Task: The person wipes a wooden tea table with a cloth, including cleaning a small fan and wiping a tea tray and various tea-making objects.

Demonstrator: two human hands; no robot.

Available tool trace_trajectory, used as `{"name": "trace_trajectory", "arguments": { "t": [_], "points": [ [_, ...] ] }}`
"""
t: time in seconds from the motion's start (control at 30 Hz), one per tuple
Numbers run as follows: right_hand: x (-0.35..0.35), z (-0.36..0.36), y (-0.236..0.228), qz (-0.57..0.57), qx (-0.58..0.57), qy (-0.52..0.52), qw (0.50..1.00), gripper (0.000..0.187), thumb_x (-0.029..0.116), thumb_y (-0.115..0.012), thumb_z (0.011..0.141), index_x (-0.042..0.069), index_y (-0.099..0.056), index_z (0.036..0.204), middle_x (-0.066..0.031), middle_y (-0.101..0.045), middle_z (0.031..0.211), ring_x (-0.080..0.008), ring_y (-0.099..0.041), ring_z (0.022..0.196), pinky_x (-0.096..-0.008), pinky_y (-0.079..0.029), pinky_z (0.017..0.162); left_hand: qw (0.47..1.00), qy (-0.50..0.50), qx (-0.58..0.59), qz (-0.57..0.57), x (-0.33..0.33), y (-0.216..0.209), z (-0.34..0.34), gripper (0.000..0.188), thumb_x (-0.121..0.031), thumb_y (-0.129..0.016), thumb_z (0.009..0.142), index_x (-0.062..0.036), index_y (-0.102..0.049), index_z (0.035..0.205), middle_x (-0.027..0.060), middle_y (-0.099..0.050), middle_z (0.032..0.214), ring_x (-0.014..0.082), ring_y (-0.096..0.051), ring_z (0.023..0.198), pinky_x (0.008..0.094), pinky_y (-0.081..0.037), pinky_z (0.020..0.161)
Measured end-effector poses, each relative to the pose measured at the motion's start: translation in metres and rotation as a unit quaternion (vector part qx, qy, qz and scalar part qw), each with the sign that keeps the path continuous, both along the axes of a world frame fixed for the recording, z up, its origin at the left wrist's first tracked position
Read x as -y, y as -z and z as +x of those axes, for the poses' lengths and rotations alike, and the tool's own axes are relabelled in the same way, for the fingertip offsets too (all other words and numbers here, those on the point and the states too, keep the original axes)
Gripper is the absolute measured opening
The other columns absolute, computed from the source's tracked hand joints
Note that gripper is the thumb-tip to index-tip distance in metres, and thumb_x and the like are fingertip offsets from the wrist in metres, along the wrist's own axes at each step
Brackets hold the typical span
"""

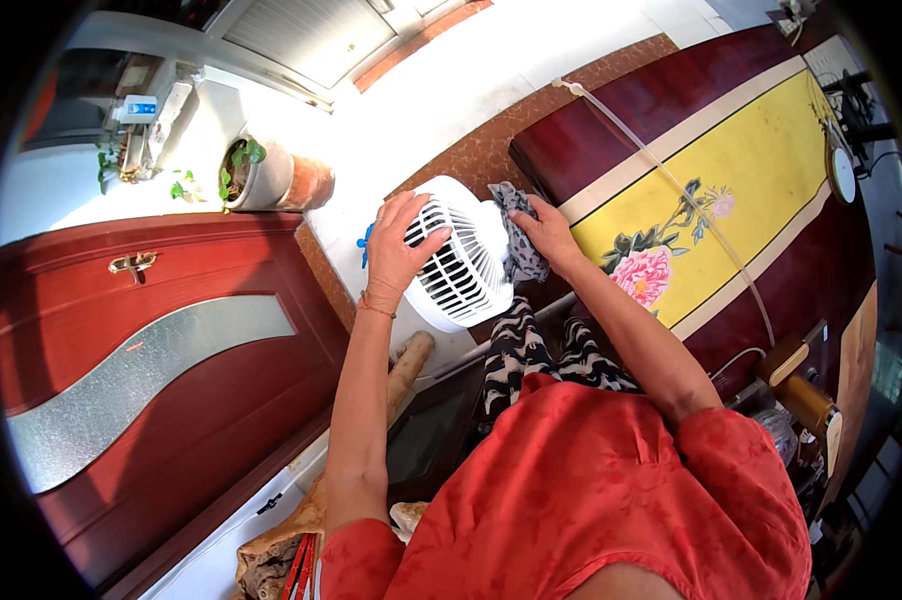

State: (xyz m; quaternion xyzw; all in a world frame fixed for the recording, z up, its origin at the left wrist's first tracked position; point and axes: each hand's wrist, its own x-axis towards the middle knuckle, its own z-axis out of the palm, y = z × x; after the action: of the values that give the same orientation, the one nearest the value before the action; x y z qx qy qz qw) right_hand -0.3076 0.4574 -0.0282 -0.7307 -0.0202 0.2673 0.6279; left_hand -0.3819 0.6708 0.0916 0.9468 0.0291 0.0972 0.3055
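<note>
A white electric fan with a slatted round grille is in front of me, tilted on its side. My left hand grips the grille's left part, with the thumb lying across the slats and the other fingers at the rim. Between the fan and my right hand is a grey patterned cloth. The fingers of that hand are closed on the cloth and press it to the right side of the fan, behind the grille. The cloth hides the fan part beneath it. Something blue shows just left of the fan.
On the right stands a dark red table with a yellow floral runner; a pale cable crosses it. A red door with a glass panel is at left. Potted plants stand beyond it. A wooden log lies below the fan.
</note>
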Motion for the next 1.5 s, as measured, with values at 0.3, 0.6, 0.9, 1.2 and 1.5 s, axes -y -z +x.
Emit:
{"name": "trace_trajectory", "arguments": {
  "t": [0.3, 0.6, 0.9, 1.2, 1.5],
  "points": [
    [0.018, -0.017, -0.017, 0.102, -0.1, 0.05, 0.988, 0.032, 0.019, -0.061, 0.085, 0.001, -0.058, 0.111, -0.0134, -0.066, 0.094, -0.0192, -0.061, 0.085, -0.0318, -0.047, 0.077, 1.0, -0.002, -0.007, -0.002, 0.013, -0.006, 0.005, 0.045, -0.026, -0.073, 0.074, -0.0042, -0.062, 0.112, 0.0149, -0.059, 0.117, 0.0285, -0.054, 0.111, 0.0356, -0.043, 0.094],
    [0.021, -0.035, -0.013, 0.02, -0.024, 0.004, 0.999, 0.032, 0.016, -0.06, 0.088, -0.001, -0.056, 0.115, -0.0061, -0.063, 0.098, -0.0114, -0.055, 0.089, -0.0258, -0.045, 0.08, 1.0, -0.024, 0.012, -0.015, 0.016, 0.004, -0.019, 0.048, -0.028, -0.077, 0.07, -0.0037, -0.063, 0.11, 0.0186, -0.056, 0.119, 0.0339, -0.051, 0.112, 0.0402, -0.042, 0.094],
    [0.018, -0.038, -0.015, 0.003, 0.013, -0.014, 1.0, 0.035, 0.022, -0.064, 0.083, 0.002, -0.059, 0.111, -0.0189, -0.063, 0.103, -0.0317, -0.061, 0.094, -0.0362, -0.046, 0.083, 0.997, -0.068, 0.019, 0.023, 0.035, -0.008, -0.038, 0.048, -0.019, -0.076, 0.071, -0.0029, -0.061, 0.114, 0.0183, -0.057, 0.119, 0.0309, -0.053, 0.111, 0.0365, -0.043, 0.094],
    [0.011, -0.036, -0.02, -0.004, -0.011, 0.073, 0.997, 0.04, 0.024, -0.064, 0.084, 0.002, -0.057, 0.117, -0.0199, -0.062, 0.105, -0.0311, -0.061, 0.097, -0.0356, -0.046, 0.085, 0.992, -0.11, 0.039, 0.057, -0.013, -0.003, -0.03, 0.042, -0.017, -0.072, 0.076, -0.0021, -0.061, 0.114, 0.0164, -0.059, 0.116, 0.0294, -0.055, 0.109, 0.0362, -0.044, 0.093],
    [-0.041, -0.038, -0.093, -0.011, 0.309, 0.029, 0.951, 0.028, 0.011, -0.063, 0.081, 0.005, -0.06, 0.108, -0.0132, -0.055, 0.114, -0.0309, -0.05, 0.11, -0.0366, -0.042, 0.091, 0.992, -0.113, 0.042, 0.033, -0.043, 0.012, -0.02, 0.031, -0.022, -0.064, 0.084, -0.0059, -0.063, 0.111, 0.0164, -0.058, 0.115, 0.0324, -0.054, 0.107, 0.0387, -0.045, 0.089]
  ]
}}
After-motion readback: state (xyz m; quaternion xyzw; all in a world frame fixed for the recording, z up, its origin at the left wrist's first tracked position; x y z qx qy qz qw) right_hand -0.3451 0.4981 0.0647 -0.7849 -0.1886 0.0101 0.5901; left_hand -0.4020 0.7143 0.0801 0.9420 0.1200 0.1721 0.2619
